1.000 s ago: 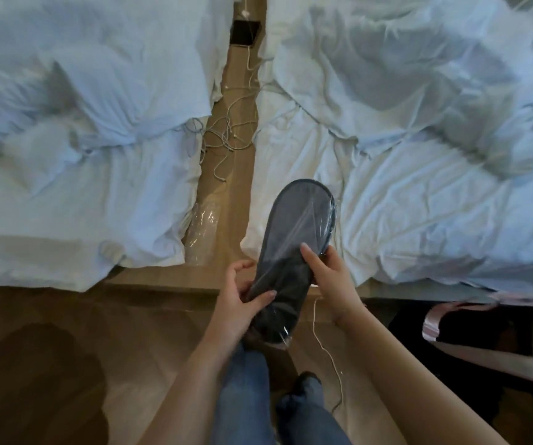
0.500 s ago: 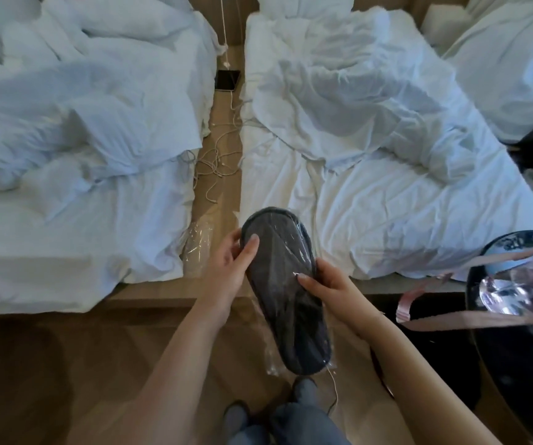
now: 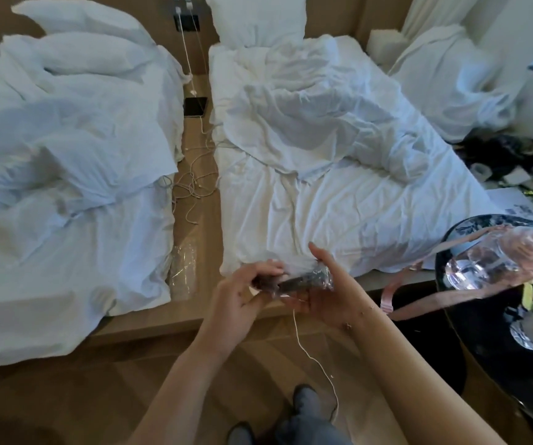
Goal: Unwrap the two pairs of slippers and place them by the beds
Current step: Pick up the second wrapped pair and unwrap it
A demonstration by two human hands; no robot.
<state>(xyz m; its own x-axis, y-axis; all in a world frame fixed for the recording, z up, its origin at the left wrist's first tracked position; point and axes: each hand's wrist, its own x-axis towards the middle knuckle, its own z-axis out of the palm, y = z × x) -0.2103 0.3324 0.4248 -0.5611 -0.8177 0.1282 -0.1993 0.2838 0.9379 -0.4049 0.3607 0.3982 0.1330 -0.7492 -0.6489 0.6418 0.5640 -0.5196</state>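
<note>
Plastic-wrapped slippers [image 3: 303, 279] gripped between left hand [image 3: 242, 293] and right hand [image 3: 329, 293].

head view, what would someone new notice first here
First, the two hands at bottom centre: the left hand and right hand hold a dark slipper pack in clear plastic between them, in front of the right bed's foot. Behind them, two unmade white beds fill the frame, the left bed and the right bed, with tangled white cables on the wooden strip between.
</note>
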